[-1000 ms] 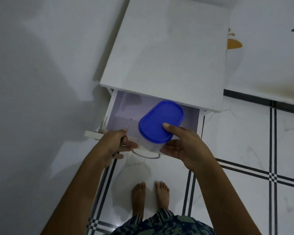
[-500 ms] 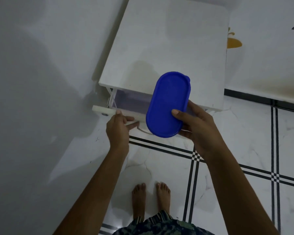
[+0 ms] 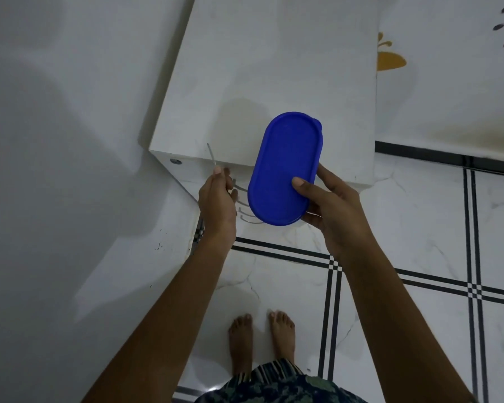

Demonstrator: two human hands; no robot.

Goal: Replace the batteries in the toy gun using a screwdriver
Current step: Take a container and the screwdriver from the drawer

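Two bare feet are seen at lower centre on the tiled floor. Above them, the screwdriver is gripped in the curled fingers of the left hand, its thin shaft crossing the white cabinet edge. A blue-lidded container is clamped between thumb and fingers of the right hand, hiding part of the drawer handles. A printed sheet is seen at upper right.

We read this as a home, a domestic room; which room, we can't tell. Evidence: glossy marble-look tile floor with black line borders, small white drawer cabinet against a plain white wall, bare feet on the tiles, loose patterned clothing, orange and dark-red printed shapes on the white surface at right.
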